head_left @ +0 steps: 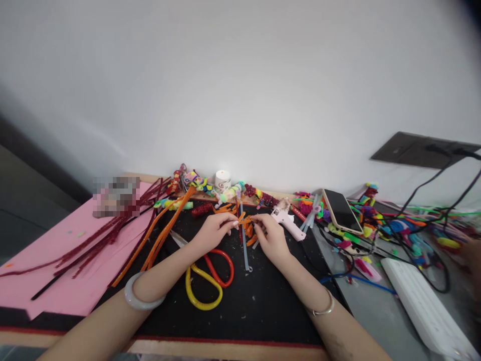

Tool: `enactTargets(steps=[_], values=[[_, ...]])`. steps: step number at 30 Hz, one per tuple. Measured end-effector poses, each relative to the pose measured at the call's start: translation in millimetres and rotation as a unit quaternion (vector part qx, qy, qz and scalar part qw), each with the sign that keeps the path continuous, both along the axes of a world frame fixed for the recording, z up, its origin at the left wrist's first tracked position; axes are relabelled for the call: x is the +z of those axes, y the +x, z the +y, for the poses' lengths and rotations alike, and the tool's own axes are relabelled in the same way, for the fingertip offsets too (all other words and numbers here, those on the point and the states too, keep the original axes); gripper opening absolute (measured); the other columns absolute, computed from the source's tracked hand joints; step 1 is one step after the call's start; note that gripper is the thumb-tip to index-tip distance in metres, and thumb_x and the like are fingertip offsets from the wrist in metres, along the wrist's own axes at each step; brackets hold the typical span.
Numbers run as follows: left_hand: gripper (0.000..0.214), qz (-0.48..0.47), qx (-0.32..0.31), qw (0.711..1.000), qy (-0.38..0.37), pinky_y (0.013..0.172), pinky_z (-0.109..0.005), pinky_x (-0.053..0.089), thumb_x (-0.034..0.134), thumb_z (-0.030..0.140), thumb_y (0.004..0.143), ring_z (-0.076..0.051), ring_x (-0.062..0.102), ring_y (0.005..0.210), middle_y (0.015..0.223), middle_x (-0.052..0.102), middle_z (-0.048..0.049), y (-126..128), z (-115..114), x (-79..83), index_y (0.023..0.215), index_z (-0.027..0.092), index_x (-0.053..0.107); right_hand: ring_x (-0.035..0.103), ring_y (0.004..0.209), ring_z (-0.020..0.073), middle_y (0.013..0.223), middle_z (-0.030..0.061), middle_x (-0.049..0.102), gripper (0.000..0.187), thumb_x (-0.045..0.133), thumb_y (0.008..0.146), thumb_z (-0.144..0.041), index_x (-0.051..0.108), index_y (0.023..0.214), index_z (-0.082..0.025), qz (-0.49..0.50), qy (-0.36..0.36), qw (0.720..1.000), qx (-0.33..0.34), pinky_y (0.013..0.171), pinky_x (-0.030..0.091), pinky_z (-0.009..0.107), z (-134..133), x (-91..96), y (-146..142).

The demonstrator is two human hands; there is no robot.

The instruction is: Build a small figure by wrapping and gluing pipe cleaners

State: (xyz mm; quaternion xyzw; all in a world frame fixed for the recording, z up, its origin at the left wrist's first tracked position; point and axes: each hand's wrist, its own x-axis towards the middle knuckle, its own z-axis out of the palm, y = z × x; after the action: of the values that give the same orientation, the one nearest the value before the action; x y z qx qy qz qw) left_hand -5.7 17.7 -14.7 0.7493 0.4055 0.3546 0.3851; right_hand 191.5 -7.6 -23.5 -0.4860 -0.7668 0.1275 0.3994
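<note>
Between my two hands is a short orange pipe cleaner piece (242,219), pinched by its ends. My left hand (218,231) has its fingertips closed on the left end. My right hand (271,237) bends its fingers round the other end, thumb and forefinger together. Beneath them, several cut orange pieces (249,233) lie beside a grey strip (244,245) on the black mat (259,311). Scissors with one red and one yellow handle (205,300) rest under my left forearm. Just right of my right hand lies a pale pink glue gun (288,223).
Long orange pipe cleaners (160,245) and dark red ones (112,231) lie at left, partly on a pink sheet (41,250). A white jar (223,180) stands by the wall. A phone (341,210), black cables (447,215), a white power strip (424,306) and coloured scraps crowd the right.
</note>
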Motion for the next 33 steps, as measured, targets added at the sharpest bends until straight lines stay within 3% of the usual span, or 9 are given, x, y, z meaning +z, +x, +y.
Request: enactTargets(steps=[6,10,13,20,26,33], values=[[0.020,-0.002,0.062,0.998,0.008,0.060,-0.021,0.042,0.046,0.027,0.085,-0.011,0.054,0.056,0.063,0.058,0.0016,-0.6,1.0,-2.3,0.078,0.016,0.060,0.049,0.105,0.0251,0.109,0.0112,0.055,0.036,0.040,0.079,-0.010,0.050,0.112,-0.017,-0.064,0.066,0.988,-0.121,0.090,0.040,0.042,3.5,8.6,9.2],[0.016,-0.016,0.087,0.996,-0.004,0.058,-0.021,0.041,0.045,0.024,0.085,-0.011,0.055,0.056,0.065,0.057,0.0020,-1.7,0.9,-4.0,0.078,0.017,0.057,0.041,0.110,0.0338,0.122,0.0179,0.046,0.051,0.046,0.070,-0.010,0.044,0.122,-0.011,-0.179,0.037,0.941,-0.284,0.087,0.037,0.049,5.3,13.3,16.1],[0.015,-0.016,0.092,0.996,-0.007,0.058,-0.022,0.041,0.044,0.023,0.084,-0.010,0.054,0.055,0.068,0.058,0.0015,-2.1,0.8,-4.8,0.077,0.017,0.056,0.043,0.104,0.0369,0.120,0.0212,0.044,0.058,0.051,0.068,-0.015,0.040,0.125,-0.007,-0.227,-0.011,0.904,-0.362,0.081,0.038,0.049,6.7,13.3,21.0],[0.016,-0.042,0.093,0.995,-0.014,0.059,-0.022,0.042,0.042,0.024,0.086,-0.009,0.053,0.054,0.069,0.057,0.0018,-1.5,3.0,-6.5,0.077,0.017,0.053,0.051,0.091,0.0312,0.103,0.0209,0.050,0.050,0.057,0.073,-0.029,0.043,0.114,-0.003,-0.264,-0.076,0.887,-0.371,0.076,0.040,0.039,14.0,10.9,38.1],[0.017,-0.041,0.094,0.995,-0.008,0.060,-0.023,0.041,0.042,0.027,0.087,-0.009,0.053,0.053,0.068,0.057,0.0022,-1.3,3.2,-7.5,0.076,0.018,0.051,0.059,0.087,0.0294,0.090,0.0164,0.061,0.037,0.050,0.081,-0.035,0.049,0.105,-0.007,-0.248,-0.147,0.891,-0.350,0.069,0.042,0.034,18.5,13.0,44.8],[0.016,-0.050,0.100,0.994,-0.014,0.060,-0.024,0.042,0.042,0.028,0.087,-0.010,0.053,0.053,0.068,0.057,0.0025,-1.0,2.8,-7.3,0.076,0.018,0.049,0.059,0.094,0.0266,0.106,0.0142,0.060,0.039,0.048,0.079,-0.030,0.048,0.113,-0.013,-0.155,-0.122,0.916,-0.350,0.072,0.043,0.032,16.2,17.1,39.0]])
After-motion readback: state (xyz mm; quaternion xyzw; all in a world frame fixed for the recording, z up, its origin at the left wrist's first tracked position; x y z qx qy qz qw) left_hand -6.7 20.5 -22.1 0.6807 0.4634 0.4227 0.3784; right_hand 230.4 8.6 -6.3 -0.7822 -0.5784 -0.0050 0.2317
